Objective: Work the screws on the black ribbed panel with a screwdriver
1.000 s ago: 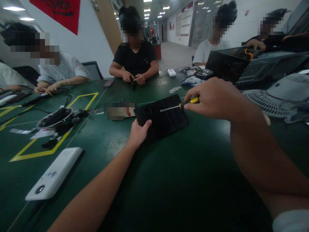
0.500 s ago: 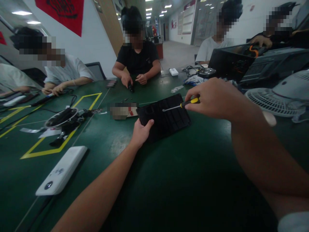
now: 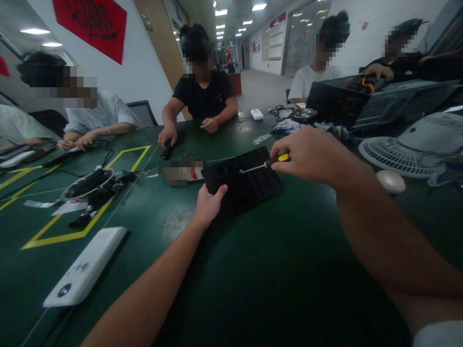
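The black tray (image 3: pixel 249 190) is in my left hand (image 3: pixel 211 202), tilted, in front of me; this hand pinches its left edge, with the thumb on top. My right hand (image 3: pixel 307 155) grips the handle of the screwdriver (image 3: pixel 266 164), whose tip reaches over the middle of the tray. I judge that the work is in progress, but what is already done or left inside is too dark to tell. Beyond, small dark pieces (image 3: pixel 187 155) lie on the counter (image 3: pixel 253 274).

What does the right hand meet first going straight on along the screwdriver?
Likely the black panel in the left hand: the tip of the screwdriver overlaps it in the picture. Whether they touch is unclear from this one view.
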`<control>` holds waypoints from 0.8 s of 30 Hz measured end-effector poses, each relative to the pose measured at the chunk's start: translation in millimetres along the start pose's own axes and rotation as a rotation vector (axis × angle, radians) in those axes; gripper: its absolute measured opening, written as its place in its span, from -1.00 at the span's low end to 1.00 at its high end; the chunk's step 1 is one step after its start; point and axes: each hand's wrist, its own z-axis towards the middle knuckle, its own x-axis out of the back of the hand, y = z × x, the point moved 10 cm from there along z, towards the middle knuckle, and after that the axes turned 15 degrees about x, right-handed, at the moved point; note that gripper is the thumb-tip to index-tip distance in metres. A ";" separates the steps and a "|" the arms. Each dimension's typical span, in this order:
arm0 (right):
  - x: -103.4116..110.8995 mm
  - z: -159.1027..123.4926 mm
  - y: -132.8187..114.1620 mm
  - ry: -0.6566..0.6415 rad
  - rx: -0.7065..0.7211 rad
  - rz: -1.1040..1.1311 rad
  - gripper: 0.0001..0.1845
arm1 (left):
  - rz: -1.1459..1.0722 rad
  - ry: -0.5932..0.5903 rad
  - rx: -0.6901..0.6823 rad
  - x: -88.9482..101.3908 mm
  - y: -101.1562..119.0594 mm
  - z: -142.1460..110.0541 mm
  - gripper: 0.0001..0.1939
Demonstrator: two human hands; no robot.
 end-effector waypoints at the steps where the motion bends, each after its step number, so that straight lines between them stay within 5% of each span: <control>1: -0.1 -0.1 0.6 -0.004 -0.012 0.002 -0.72 | 0.000 0.003 0.001 0.6 -0.3 0.3 -0.51; 24: 0.0 -0.4 3.7 0.017 -0.052 -0.037 -0.73 | -0.015 0.013 0.019 3.9 -7.8 6.9 -0.52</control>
